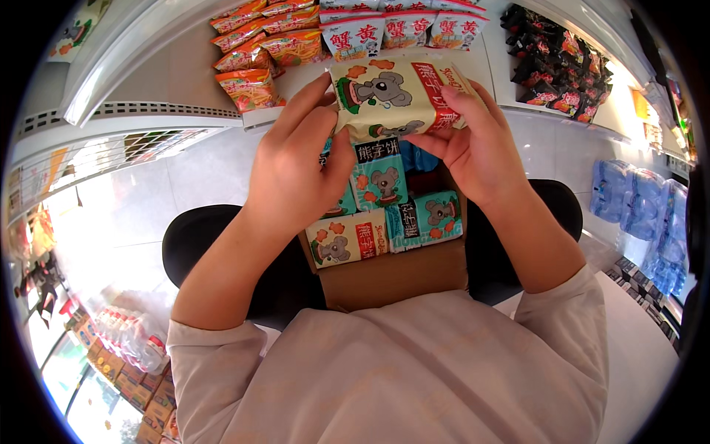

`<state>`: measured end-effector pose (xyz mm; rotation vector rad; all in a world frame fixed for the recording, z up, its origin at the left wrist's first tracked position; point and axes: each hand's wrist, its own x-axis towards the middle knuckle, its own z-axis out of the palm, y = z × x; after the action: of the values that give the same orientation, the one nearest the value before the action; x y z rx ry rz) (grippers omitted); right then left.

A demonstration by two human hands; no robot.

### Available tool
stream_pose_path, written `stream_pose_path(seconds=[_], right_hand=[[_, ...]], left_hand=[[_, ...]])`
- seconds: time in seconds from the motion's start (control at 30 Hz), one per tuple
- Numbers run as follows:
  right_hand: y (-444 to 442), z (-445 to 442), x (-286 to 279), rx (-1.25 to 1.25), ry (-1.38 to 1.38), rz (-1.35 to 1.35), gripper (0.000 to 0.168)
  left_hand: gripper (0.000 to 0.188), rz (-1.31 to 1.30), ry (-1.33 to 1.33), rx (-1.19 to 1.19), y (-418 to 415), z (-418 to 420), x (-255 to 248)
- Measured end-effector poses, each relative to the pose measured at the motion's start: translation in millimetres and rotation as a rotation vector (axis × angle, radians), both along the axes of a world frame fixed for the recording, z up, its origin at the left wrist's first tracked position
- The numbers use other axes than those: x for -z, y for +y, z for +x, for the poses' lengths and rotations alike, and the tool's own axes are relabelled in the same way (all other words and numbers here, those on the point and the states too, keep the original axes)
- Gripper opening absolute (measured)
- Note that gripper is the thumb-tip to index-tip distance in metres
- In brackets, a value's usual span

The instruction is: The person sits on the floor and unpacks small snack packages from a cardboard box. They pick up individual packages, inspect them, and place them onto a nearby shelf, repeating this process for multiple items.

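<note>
A cream biscuit packet [383, 94] with a koala picture and a red band is held up between my two hands, above an open cardboard box [394, 277]. My left hand [299, 161] grips its left end, with the thumb at the lower corner. Around its right end is my right hand [477, 139], thumb on top and fingers beneath. Inside the box lie teal packets [383, 180], another teal packet [438, 216] at the right and a cream packet [346, 241] at the near left. My hands and the held packet hide the box's far part.
Beyond the box, a white shelf [260, 118] carries orange snack bags [249, 89] and white-and-red snack bags [353, 39]. Black snack bags [560, 72] stand on a shelf at the right. Shrink-wrapped water bottles [632, 200] are at the far right, bottle packs [130, 336] at the lower left.
</note>
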<state>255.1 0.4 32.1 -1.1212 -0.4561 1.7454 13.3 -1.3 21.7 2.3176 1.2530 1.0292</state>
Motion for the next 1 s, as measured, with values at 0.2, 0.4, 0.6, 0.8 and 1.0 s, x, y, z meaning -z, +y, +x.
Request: stream_pose_path(seconds=[0.2,0.4,0.6,0.8,1.0], right_hand=[[0,0,-1,0.007,-0.012,0.008,0.054],[-7,-9,-8,0.058,-0.03,0.065,0.051],[-9,-11,-7,0.077,-0.052,0.094,0.048],[-5,-7,-8,0.076,-0.027,0.12,0.046],[4,1,-3,0.083,-0.003,0.161,0.046]], left_hand=[[0.013,-0.022,-0.034,0.013,0,0,-1],[0.013,-0.019,-0.036,-0.042,-2,1,1],[0.011,0.029,0.032,-0.05,-1,1,3],[0.012,0.005,0.038,-0.042,-1,1,1],[0.026,-0.16,-0.004,-0.006,-8,6,-13]])
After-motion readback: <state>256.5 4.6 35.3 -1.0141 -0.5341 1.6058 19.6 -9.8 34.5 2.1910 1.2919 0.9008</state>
